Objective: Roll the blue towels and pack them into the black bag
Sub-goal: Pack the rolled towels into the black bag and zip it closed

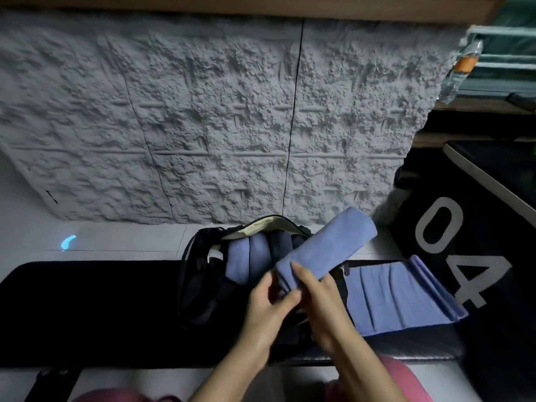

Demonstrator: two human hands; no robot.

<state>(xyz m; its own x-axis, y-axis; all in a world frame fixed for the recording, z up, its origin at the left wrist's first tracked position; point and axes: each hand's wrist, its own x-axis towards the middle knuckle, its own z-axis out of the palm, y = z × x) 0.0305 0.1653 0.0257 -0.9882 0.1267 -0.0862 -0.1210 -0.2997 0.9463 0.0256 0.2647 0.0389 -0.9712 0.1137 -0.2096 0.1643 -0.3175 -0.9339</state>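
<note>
Holding the rolled towel (327,245) at centre frame, your right grip (322,303) curls over its near end and your left grip (266,309) pinches that end from below. Keep both tight so the roll cannot unwind. Swing it left into the black bag (200,274), beside the packed rolls (246,256). Flat towels (397,297) lie lower right on the worktop (87,309).

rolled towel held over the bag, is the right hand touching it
Touching. The head view shows the right hand gripping the near end of the rolled towel.
</note>
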